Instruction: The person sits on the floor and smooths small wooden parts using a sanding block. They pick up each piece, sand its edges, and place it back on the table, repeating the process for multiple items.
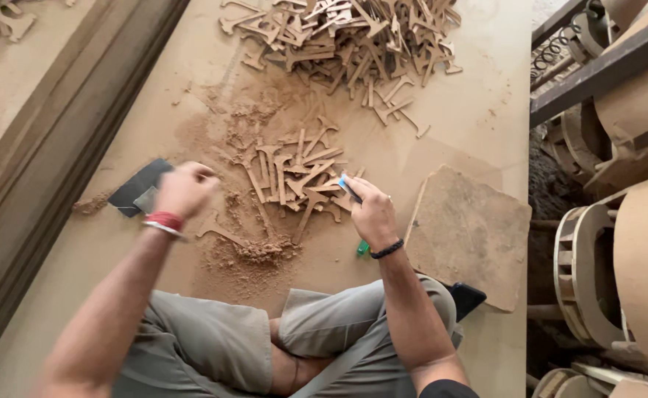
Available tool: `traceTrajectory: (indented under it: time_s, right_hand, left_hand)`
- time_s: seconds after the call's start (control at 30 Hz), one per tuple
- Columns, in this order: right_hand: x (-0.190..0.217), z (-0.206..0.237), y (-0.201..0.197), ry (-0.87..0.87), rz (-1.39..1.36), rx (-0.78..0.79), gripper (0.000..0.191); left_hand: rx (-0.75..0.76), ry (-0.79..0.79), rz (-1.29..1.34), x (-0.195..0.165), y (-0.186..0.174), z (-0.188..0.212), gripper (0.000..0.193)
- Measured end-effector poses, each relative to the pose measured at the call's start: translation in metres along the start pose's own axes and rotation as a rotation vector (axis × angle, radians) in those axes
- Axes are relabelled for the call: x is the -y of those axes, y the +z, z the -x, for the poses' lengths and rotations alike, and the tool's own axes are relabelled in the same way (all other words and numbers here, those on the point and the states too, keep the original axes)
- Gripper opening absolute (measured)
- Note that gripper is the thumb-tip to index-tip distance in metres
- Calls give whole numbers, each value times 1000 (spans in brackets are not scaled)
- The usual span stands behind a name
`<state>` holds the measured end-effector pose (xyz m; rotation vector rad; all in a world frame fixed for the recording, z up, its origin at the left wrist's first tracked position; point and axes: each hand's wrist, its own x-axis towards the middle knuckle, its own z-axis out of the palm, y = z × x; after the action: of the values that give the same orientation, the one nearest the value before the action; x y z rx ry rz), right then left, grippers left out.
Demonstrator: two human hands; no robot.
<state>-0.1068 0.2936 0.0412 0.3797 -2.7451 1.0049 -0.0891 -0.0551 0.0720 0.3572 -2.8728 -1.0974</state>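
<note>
Wooden cutouts (294,177) lie in a small scattered pile just beyond the fingers (353,190) of the right hand (372,214), which are pinched narrow around a slim blue-tipped tool (347,184) pointing up-left into the pile; most pieces run lengthwise away from the person. The right hand is nearer. The left hand (184,190) is curled shut over a dark sanding sheet (136,188), off to the left. Sawdust (254,254) spreads under both on the desk (471,110), a flat board (471,232) lies to the right, and a larger cutout heap (346,37) sits farther out.
</note>
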Motion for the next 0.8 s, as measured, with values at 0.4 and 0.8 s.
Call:
traceTrajectory:
  time_s: [0.4,0.8]
  right_hand:
    - [6,-3,-15,19,-43,2,44]
    - [-11,-10,-18,9,-42,-1,45]
  left_hand:
    - [120,-52,-210,-67,160,-56,54]
    - [200,576,-464,-97,209,-34,15]
